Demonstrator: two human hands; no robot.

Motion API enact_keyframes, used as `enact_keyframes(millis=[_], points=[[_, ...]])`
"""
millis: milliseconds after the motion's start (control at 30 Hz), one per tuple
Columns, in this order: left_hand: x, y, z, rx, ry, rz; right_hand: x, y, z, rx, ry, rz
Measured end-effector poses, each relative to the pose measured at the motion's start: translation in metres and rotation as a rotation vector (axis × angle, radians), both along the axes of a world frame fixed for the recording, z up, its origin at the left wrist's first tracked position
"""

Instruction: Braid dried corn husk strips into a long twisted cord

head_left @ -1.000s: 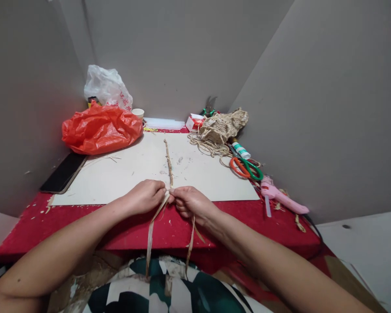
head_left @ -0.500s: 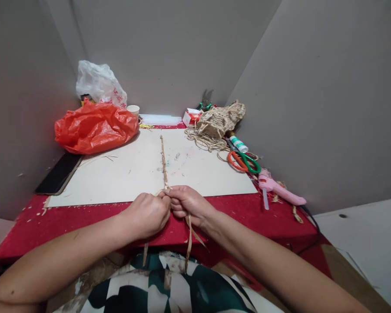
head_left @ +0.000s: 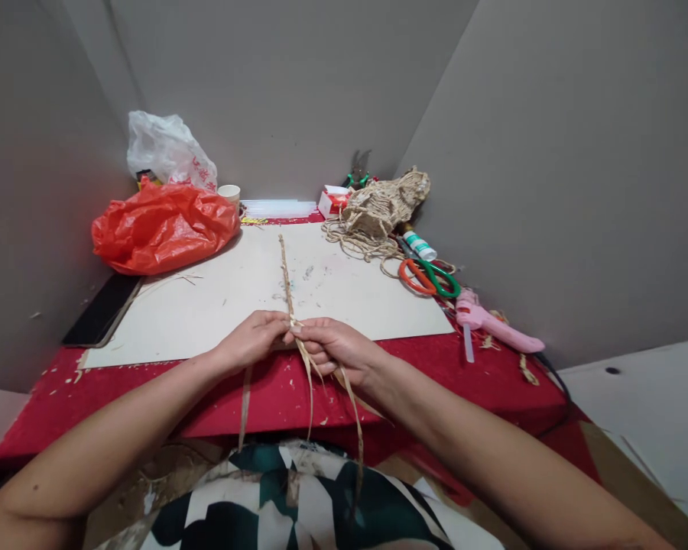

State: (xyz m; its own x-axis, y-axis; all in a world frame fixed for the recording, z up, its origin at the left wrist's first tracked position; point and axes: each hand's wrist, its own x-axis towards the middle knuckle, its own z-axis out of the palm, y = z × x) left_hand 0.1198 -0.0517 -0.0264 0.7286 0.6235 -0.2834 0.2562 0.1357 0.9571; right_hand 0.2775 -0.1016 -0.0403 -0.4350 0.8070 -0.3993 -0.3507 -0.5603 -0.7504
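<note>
A thin braided straw cord (head_left: pixel 285 275) lies lengthwise down the middle of a white board (head_left: pixel 206 305). At its near end my left hand (head_left: pixel 251 340) and my right hand (head_left: pixel 333 347) meet, both closed in a pinch on the loose flat straw strips (head_left: pixel 309 389). Three strips hang from my fingers over the red table edge toward my lap.
A red plastic bag (head_left: pixel 163 225) and a white bag (head_left: pixel 169 153) sit back left, with a paper cup (head_left: pixel 229 192). A jute bundle (head_left: pixel 384 206), glue bottle (head_left: pixel 421 246), scissors (head_left: pixel 430 276) and pink glue gun (head_left: pixel 493 328) line the right side. A black slab (head_left: pixel 100 309) lies left.
My left hand has shifted from below the cord's end back up beside the right hand. The hanging strips have been rearranged, one now crossing toward the right.
</note>
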Motion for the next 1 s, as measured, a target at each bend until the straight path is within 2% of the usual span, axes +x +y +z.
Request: enact_keyframes(millis=[167, 267, 400, 600, 767, 833, 1000], points=[[-0.001, 0.002, 0.000, 0.148, 0.034, -0.034, 0.010, 0.002, -0.003, 0.112, -0.235, 0.094], [-0.001, 0.004, 0.000, 0.208, 0.104, -0.050, 0.014, 0.004, -0.004, 0.296, -0.438, 0.116], [0.001, 0.006, -0.003, 0.206, 0.101, -0.066, 0.013, 0.005, 0.001, 0.574, -0.743, 0.129], [0.002, 0.008, -0.010, 0.244, 0.102, -0.041, 0.010, 0.002, 0.007, 0.734, -1.034, 0.169], [0.001, 0.005, -0.010, 0.309, 0.111, -0.026, 0.016, -0.006, 0.016, 0.761, -1.195, 0.156], [0.002, 0.003, -0.008, 0.318, 0.100, -0.023, 0.017, -0.009, 0.020, 0.732, -1.195, 0.143], [0.003, 0.000, -0.008, 0.290, 0.040, -0.026, 0.001, -0.018, 0.016, 0.487, -0.815, 0.046]])
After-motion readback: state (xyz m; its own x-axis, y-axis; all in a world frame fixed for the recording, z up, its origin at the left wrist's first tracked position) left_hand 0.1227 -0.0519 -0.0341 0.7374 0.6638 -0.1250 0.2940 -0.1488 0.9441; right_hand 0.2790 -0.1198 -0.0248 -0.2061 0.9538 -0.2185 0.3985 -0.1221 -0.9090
